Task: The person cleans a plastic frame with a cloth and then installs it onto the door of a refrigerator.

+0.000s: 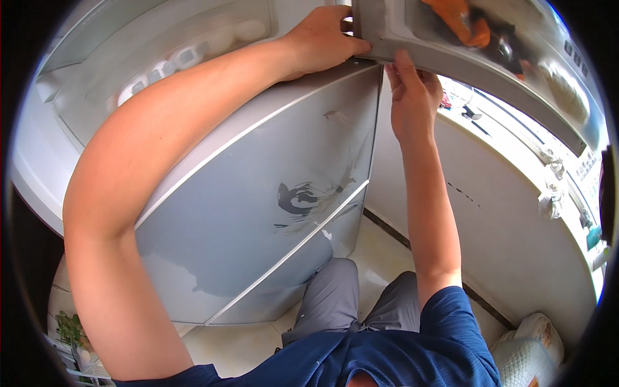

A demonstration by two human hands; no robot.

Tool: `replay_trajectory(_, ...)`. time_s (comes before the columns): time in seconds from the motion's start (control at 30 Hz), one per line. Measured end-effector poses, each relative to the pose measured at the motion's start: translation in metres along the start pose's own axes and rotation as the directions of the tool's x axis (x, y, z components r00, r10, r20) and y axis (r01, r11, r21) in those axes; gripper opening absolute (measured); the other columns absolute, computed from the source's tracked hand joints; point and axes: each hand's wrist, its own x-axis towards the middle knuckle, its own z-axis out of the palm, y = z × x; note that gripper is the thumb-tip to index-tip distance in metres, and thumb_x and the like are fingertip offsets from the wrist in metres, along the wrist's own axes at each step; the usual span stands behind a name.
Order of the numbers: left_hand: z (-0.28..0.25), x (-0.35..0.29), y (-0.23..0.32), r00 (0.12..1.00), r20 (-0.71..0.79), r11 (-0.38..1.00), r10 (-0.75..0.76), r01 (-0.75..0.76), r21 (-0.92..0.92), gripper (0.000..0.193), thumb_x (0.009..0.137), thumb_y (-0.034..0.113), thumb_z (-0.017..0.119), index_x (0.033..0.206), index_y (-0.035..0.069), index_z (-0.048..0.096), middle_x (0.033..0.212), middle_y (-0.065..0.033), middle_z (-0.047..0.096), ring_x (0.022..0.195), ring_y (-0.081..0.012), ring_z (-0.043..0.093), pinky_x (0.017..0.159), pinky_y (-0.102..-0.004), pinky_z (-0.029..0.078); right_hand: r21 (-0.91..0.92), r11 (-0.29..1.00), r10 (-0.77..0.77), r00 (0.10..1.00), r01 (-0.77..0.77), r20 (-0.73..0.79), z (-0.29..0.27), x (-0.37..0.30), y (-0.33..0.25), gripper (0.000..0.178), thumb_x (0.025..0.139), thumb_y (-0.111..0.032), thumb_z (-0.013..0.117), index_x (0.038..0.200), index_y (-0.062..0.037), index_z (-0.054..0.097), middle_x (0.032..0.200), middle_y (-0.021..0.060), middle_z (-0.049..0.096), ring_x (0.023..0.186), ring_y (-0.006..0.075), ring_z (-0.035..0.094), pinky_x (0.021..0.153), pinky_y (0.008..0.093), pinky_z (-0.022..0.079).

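Note:
A refrigerator's upper door stands swung out at the top right, its shelved inner side showing. My left hand reaches across to the door's near corner by the hinge side, fingers curled at its edge and thumb against its lower end. Just to the right, my right hand pinches the door's bottom edge from below; one finger lies on the face while the others are partly hidden. Below both hands is the closed grey lower front of the refrigerator, with dark peeled patches on it.
Inside the open compartment at the upper left are a clear tray and pale round things. A white low wall with a bright ledge runs along the right. Stuffed sacks sit at the lower right, and a leafy plant at the lower left.

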Motion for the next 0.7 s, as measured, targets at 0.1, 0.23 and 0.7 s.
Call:
replay_trajectory(0.1,0.002,0.003,0.005,0.999,0.029,0.999,0.034,-0.033,-0.020,0.034,0.093,0.008,0.074,0.122,-0.008,0.067,0.113,-0.0187,0.076,0.107,-0.0245,0.072,0.095,-0.0394,0.057,-0.030,0.995,-0.094,0.995,0.094,0.029,0.002,0.000,0.008,0.053,0.091,-0.007,0.087,0.133,0.0065,0.057,0.125,0.0129,0.071,0.115,0.0190,0.068,0.104,0.0318,0.053)
replay_trajectory(0.23,0.001,0.007,0.008,0.996,0.083,0.998,-0.027,0.031,-0.046,0.047,0.089,0.005,0.078,0.132,-0.005,0.062,0.122,-0.0170,0.075,0.114,-0.0253,0.071,0.101,-0.0383,0.056,-0.113,0.987,-0.113,0.994,0.114,0.012,0.003,0.000,0.009,0.042,0.096,-0.009,0.083,0.130,0.0020,0.061,0.120,0.0086,0.071,0.108,0.0160,0.071,0.095,0.0261,0.059)
replay_trajectory(0.7,0.001,0.015,-0.005,0.983,-0.066,0.877,-0.170,0.121,-0.465,0.049,0.105,0.032,0.065,0.141,-0.002,0.063,0.120,-0.0120,0.071,0.106,-0.0213,0.062,0.097,-0.0366,0.049,-0.033,0.999,0.016,0.999,-0.018,-0.049,0.001,0.006,0.000,0.048,0.089,-0.008,0.089,0.128,0.0030,0.062,0.115,0.0099,0.074,0.104,0.0172,0.072,0.091,0.0278,0.057)
